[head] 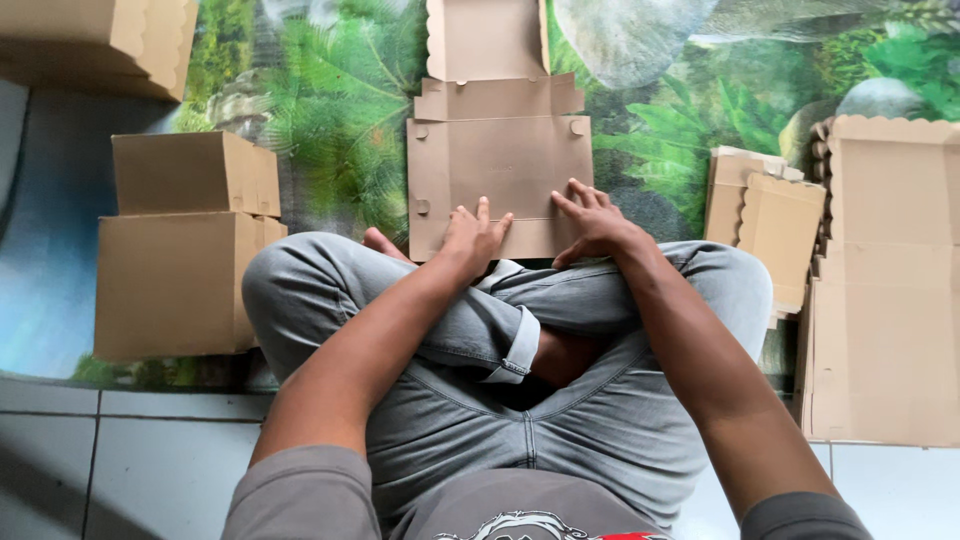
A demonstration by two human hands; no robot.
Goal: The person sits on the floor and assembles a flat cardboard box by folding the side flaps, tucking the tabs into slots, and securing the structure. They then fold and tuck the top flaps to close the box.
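A flat, unfolded brown cardboard box blank (497, 150) lies on the leaf-printed mat (330, 110) in front of my crossed legs in grey jeans. My left hand (472, 238) rests palm down on the blank's near left edge, fingers together and slightly spread at the tips. My right hand (595, 225) presses on the near right corner with its fingers apart. Neither hand is closed around anything.
Two folded brown boxes (185, 240) are stacked at my left, with another box (100, 40) at the top left corner. A pile of flat blanks (885, 300) lies at my right, beside smaller folded pieces (765, 215). Grey floor tiles (130, 460) lie near me.
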